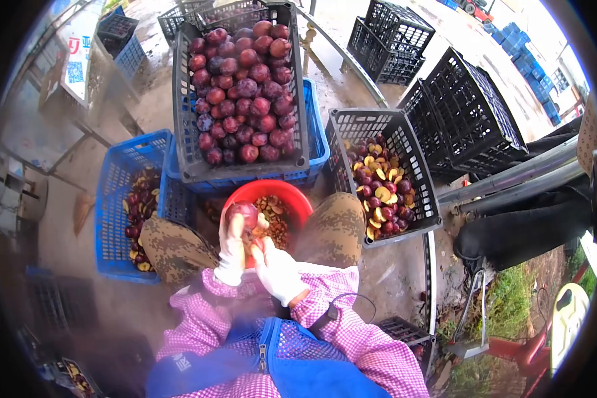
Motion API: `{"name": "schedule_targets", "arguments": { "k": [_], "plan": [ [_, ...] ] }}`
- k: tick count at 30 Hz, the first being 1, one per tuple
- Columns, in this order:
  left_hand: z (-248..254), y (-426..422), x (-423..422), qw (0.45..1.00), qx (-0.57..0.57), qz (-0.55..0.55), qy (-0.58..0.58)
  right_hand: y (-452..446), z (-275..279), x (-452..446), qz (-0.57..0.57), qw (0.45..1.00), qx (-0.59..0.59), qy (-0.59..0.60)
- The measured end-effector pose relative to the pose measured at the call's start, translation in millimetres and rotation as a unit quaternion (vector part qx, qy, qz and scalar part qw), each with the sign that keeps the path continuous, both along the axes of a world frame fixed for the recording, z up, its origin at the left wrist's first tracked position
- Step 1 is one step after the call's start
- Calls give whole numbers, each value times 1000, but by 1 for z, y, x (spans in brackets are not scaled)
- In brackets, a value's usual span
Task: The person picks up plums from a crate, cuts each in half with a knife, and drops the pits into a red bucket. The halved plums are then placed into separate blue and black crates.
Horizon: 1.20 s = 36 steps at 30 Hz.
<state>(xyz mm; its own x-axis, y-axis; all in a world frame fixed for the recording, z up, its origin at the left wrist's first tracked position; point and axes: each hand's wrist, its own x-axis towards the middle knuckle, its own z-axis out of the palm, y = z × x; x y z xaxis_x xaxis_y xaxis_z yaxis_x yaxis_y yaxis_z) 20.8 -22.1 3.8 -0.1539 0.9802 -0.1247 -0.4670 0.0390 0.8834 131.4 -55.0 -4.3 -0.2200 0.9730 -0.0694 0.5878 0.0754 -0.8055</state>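
My left hand (232, 249), in a white glove, is closed round a dark red plum (243, 213) and holds it over the red bucket (303, 201). Close beside it, my gloved right hand (275, 268) has its fingers pressed together at the plum's lower side. A small reddish bit shows at those fingertips, too small to name. Brown plum pits (276, 229) lie in the bucket, which stands between my knees. Beyond it, a black crate full of whole plums (245, 99) rests on a blue crate (317, 142).
A black crate (414, 159) of halved plums stands right of my knee. At left, a blue crate (106, 225) also contains cut plums. Stacked black crates (474, 106) and a metal rail (517, 166) are at right, near another person's dark trouser leg (511, 229).
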Motion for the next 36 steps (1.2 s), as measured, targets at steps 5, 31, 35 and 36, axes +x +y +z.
{"name": "schedule_targets", "arguments": {
  "k": [5, 31, 35, 36],
  "plan": [
    [5, 2, 7, 982, -113, 17, -153, 4, -4, 4, -12, 998, 68, -5],
    [-50, -19, 11, 594, 246, 90, 761, 49, 10, 10, -200, 949, 54, 238],
    [-41, -3, 11, 974, -8, -56, 217, 48, 16, 13, -175, 961, 146, 157],
    [-10, -4, 6, 970, -205, -129, 5, 48, 15, 15, -171, 962, 145, 155]
  ]
}}
